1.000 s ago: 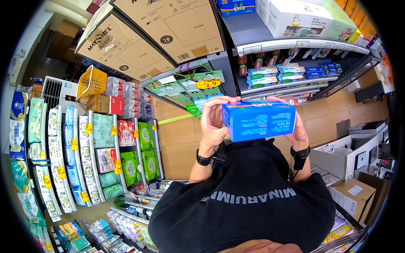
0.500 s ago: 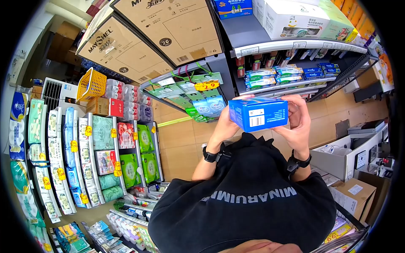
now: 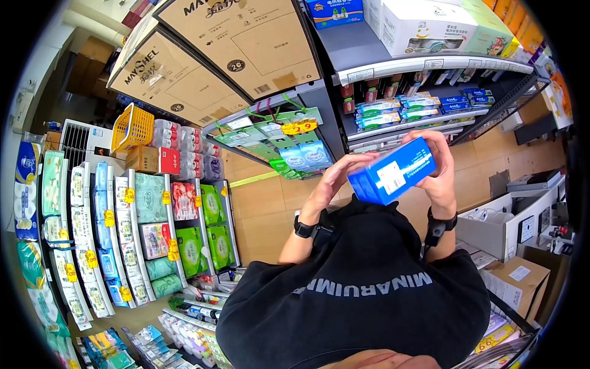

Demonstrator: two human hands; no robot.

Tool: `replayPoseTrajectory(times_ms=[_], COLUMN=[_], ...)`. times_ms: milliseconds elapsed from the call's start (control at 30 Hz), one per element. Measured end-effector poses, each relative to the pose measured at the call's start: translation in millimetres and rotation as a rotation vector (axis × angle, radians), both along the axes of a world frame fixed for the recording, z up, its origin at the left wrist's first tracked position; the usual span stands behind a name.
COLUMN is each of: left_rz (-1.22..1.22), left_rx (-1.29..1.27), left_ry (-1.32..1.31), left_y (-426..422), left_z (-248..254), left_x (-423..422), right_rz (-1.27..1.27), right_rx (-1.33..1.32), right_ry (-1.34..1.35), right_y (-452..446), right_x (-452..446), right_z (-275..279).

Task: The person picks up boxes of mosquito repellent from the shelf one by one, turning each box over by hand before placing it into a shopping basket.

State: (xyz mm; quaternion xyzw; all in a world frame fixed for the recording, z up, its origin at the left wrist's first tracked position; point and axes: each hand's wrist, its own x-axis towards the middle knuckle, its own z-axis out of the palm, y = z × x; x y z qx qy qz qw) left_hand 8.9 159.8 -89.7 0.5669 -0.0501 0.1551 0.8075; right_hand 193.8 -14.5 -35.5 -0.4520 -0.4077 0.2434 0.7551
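A blue cardboard box with a white barcode label is held up in front of my chest, tilted with its right end higher. My right hand wraps round that right end, fingers over the far side. At the left end, my left hand has its fingers bent along the far edge, against the box; how firmly it grips is hard to see. The box's left edge is slightly blurred, and its far side is hidden.
Ahead stands a grey shelf with boxed goods and toothpaste-like cartons. Large brown cartons rise to its left. Packaged tissues fill racks on the left. A white bin-like counter and an open brown carton are at right.
The box has turned, its right end rising and its left end dropping. My right hand has tilted with it, and my left hand's fingers have shifted along the left end.
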Motion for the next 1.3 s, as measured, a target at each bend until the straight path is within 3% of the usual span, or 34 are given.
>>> replayPoseTrajectory(times_ms=[100, 200, 467, 533, 567, 633, 800, 900, 1300], left_rz=[-0.036, -0.077, -0.241, -0.208, -0.026, 0.1, 0.594, 0.68, 0.809], left_rx=[0.066, 0.12, 0.026, 0.268, 0.275, 0.4, 0.68, 0.665, 0.62], left_ry=[0.074, 0.038, 0.211, 0.27, 0.188, 0.151, 0.119, 0.16, 0.25], left_y=[-1.2, -7.0, 2.4, 5.8, -1.5, 0.2, -3.7, -6.7, -6.1], left_z=[2.0, 4.0, -6.9, -1.0, 8.6, 17.0, 26.2, 30.2, 43.2], left_x=[2.3, 9.2, 2.7, -0.5, 0.9, 0.8, -0.6, -5.8, -26.4], right_rz=[0.328, 0.46, 0.5, 0.479, 0.408, 0.288, 0.169, 0.104, 0.161], right_rx=[-0.142, -0.207, -0.236, -0.193, -0.2, -0.224, -0.091, -0.038, -0.106], right_ry=[0.029, 0.099, 0.136, 0.12, 0.075, -0.028, 0.03, -0.1, -0.016], right_y=[-2.8, -0.3, 6.3, 11.2, 11.4, 8.5, 7.7, 9.1, 22.0], right_x=[15.2, 10.9, -3.1, -11.0, -13.2, -12.6, -15.4, -22.5, -33.7], right_z=[-5.2, -16.2, -8.7, 0.4, 2.7, 0.1, -10.2, -6.9, -4.1])
